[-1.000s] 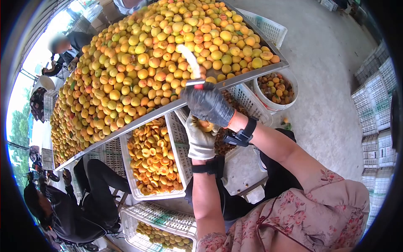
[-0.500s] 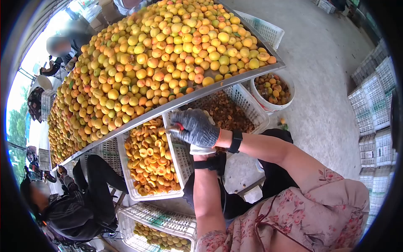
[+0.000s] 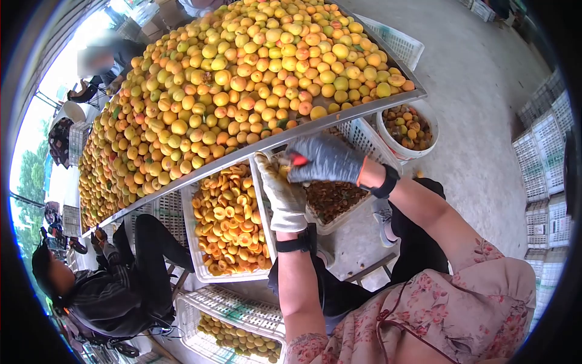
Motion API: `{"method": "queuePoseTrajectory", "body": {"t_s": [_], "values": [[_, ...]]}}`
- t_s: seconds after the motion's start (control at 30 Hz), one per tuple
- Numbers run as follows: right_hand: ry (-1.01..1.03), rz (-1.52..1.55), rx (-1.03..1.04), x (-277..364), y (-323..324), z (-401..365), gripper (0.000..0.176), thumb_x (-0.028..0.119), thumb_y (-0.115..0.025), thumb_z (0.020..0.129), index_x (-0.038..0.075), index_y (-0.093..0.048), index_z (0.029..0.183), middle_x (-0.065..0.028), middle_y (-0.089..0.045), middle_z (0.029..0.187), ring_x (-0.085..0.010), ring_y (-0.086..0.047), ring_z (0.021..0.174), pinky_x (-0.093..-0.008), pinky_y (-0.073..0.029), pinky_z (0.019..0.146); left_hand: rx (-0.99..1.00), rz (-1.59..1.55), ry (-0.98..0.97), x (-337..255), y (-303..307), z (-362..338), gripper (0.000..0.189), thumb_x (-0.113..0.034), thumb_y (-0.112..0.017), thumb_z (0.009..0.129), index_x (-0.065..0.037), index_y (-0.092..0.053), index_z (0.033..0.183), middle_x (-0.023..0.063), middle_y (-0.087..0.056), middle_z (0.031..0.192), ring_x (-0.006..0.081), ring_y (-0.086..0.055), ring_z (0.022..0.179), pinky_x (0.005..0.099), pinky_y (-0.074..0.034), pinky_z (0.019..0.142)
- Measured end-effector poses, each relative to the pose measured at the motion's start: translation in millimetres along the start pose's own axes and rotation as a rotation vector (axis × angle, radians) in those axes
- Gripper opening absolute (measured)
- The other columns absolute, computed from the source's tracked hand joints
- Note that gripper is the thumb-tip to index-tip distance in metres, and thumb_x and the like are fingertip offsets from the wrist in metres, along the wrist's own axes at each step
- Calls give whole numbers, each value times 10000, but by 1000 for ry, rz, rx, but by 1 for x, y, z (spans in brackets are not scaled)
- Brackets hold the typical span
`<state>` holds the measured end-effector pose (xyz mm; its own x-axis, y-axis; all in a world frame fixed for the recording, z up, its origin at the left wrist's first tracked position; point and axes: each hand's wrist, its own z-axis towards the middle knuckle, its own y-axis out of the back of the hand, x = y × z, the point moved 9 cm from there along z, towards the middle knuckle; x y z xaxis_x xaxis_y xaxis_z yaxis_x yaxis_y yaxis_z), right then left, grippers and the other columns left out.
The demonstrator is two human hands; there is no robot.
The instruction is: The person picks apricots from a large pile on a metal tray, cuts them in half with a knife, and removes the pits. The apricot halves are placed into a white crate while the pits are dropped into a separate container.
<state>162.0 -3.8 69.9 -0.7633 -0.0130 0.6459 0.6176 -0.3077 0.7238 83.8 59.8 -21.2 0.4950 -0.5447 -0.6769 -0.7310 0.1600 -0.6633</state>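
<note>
My left hand (image 3: 284, 197), in a white glove, is closed around a yellow-orange apricot (image 3: 284, 171), which is mostly hidden by fingers. My right hand (image 3: 330, 161), in a grey glove with an orange cuff, meets it at the fruit. The right fingers are wrapped round a small red-handled tool (image 3: 297, 159); its working end is hidden. Both hands are just below the metal rim of a sloping table (image 3: 339, 116) heaped with whole apricots (image 3: 242, 85). Left of my hands stands a white crate (image 3: 267, 241) of halved apricots (image 3: 227, 221).
Below my hands, another crate (image 3: 394, 156) holds brown pits (image 3: 333, 200). A white bucket (image 3: 435, 136) of darkened fruit stands right of it. A co-worker (image 3: 109, 291) sits at left, another person (image 3: 112, 60) beyond the table. Stacked crates (image 3: 539, 158) line the right side.
My right hand has moved right and up, uncovering the white-gloved left hand and the fruit. The whole view has shifted slightly to the right.
</note>
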Motion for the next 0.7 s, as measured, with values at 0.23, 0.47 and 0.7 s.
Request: {"method": "queuePoseTrajectory", "body": {"t_s": [0.23,0.47,0.7], "values": [[-130,655,-254,-21,5,-9,289,198,-755,735,26,-675,953,-77,-682,819,-139,-609,753,-317,-482,684,293,-37,118,-11,-6,-15,495,-543,-361,956,-87,-555,950,65,-600,781,168,-545,528,257,-398,393],[-44,26,-275,-66,-27,-9,378,357,-741,721,56,-647,931,-144,-650,800,-356,-618,776,-420,-468,696,43,-362,64,-60,60,10,334,-345,-547,928,-41,-535,1065,110,-592,907,239,-552,774,350,-479,732],[-647,684,124,-78,-158,-60,169,207,-709,727,71,-654,813,-63,-630,701,-159,-584,669,-323,-474,655,-91,85,-97,-136,119,-27,711,-389,-489,929,-27,-152,1440,255,7,1516,376,-50,1417,571,-135,1109]]}}
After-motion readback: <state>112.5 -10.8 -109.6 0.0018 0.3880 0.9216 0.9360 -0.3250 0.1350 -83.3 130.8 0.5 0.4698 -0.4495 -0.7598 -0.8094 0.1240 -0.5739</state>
